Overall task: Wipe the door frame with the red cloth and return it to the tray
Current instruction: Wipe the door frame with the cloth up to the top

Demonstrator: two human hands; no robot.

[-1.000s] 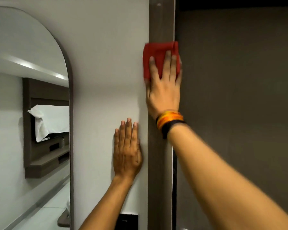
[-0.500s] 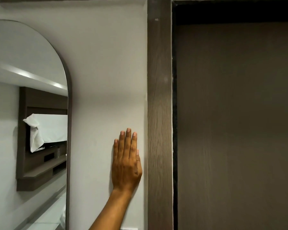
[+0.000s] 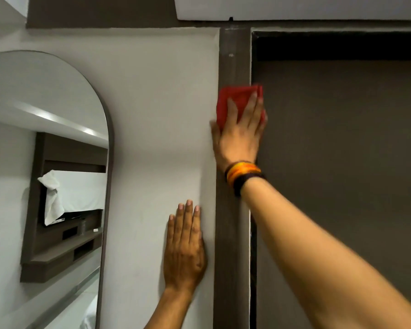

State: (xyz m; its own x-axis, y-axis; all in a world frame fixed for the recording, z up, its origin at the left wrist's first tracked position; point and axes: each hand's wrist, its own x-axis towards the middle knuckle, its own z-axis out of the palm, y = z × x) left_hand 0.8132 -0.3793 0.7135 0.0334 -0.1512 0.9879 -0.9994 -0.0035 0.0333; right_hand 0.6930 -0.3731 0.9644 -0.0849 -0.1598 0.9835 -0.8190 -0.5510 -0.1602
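A dark brown door frame (image 3: pixel 234 62) runs up the middle of the head view, with a white wall to its left and a dark door (image 3: pixel 342 162) to its right. My right hand (image 3: pixel 239 136) presses a folded red cloth (image 3: pixel 235 98) flat against the upper part of the frame, fingers spread over the cloth. An orange and black band circles that wrist. My left hand (image 3: pixel 185 248) lies flat and open on the white wall just left of the frame, lower down. No tray is in view.
An arched mirror (image 3: pixel 45 174) hangs on the wall at the left and reflects a wooden shelf unit and a white towel. A dark strip and a white ceiling panel (image 3: pixel 294 8) cap the frame's top.
My right hand with the red cloth dropped out of view half a second ago and is back on the frame near its top. The view has tilted upward. My left hand stays on the wall.
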